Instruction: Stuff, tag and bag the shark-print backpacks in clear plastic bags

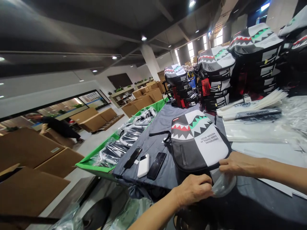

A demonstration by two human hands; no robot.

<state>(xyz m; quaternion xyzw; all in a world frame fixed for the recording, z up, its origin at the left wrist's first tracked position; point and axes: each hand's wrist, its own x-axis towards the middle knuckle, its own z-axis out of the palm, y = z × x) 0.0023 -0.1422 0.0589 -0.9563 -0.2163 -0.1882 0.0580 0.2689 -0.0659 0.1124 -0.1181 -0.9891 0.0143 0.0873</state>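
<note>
A grey, black and white backpack [199, 140] with a red and green shark-tooth print lies face up on the dark cloth-covered table [158, 127]. At its near edge, my left hand [196, 190] is closed, pinching one side of a clear plastic bag [223, 185]. The other side of that bag is pinched in my right hand [231, 164], which rests against the backpack's lower corner. Between both hands the plastic hangs bunched. A black strap lies out to the left of the backpack.
Left of the backpack lie a black phone [156, 165], a white power bank [143, 165] and another dark device [133, 158]. A green bin [96, 164] holds plastic-wrapped bags. Stacked backpacks [216, 76] stand behind, plastic sleeves [259, 127] at right. Cardboard boxes [31, 150] and a bending person [57, 126] are leftward.
</note>
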